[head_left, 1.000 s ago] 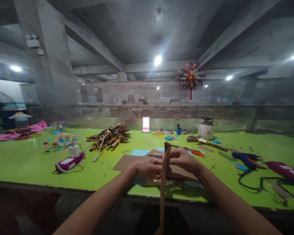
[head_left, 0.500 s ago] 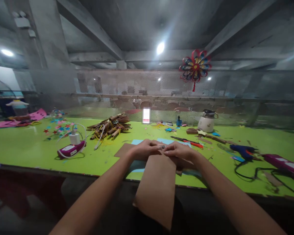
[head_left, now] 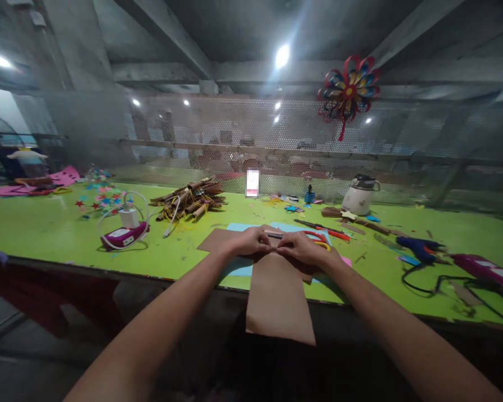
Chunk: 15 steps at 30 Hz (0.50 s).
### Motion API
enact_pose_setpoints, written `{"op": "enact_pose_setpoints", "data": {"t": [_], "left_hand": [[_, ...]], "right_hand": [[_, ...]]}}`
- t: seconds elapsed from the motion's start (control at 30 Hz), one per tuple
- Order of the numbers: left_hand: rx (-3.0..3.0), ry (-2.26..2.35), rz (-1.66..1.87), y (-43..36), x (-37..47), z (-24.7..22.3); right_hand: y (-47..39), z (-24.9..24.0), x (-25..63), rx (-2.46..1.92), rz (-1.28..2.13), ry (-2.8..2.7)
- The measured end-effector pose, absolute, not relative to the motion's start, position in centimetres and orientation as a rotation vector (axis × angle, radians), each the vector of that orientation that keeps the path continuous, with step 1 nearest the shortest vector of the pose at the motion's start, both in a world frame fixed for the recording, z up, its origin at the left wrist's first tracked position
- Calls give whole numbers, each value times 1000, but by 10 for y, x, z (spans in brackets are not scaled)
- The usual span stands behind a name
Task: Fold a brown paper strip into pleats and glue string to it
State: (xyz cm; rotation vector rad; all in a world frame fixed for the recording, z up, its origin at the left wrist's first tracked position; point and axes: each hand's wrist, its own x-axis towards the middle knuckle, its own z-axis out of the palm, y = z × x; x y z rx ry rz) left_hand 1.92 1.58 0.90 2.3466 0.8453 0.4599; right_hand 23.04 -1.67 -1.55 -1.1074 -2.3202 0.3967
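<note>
A strip of brown paper [head_left: 279, 301] hangs over the table's front edge, its far end pinched between both my hands. My left hand [head_left: 251, 241] has thumb and fingertips pressed together on that end. Close beside it my right hand [head_left: 299, 247] pinches the same edge, which looks narrowly folded or rolled. Just beyond my fingers lie scissors with red and yellow handles [head_left: 322, 241], partly hidden by my right hand. Under my hands are more brown paper [head_left: 218, 240] and light blue sheets [head_left: 241, 268].
Brown rolled tubes [head_left: 193, 198] are heaped at the back left, near a purple power strip [head_left: 123, 237] with a white charger. On the right lie a blue glue gun [head_left: 419, 247], its cord and another purple power strip [head_left: 484, 271]. A pale kettle [head_left: 357, 195] stands behind.
The view has tilted down slightly. The paper's hanging end has swung right and looks shorter. My hands have shifted a little, and the scissors' handles now show beyond them.
</note>
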Motion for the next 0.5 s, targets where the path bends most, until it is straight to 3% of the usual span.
{"op": "enact_pose_setpoints", "data": {"t": [0.5], "left_hand": [[2515,874,447,17,22,6]], "right_hand": [[-34,-5,211,-1112,-51,-2476]]}}
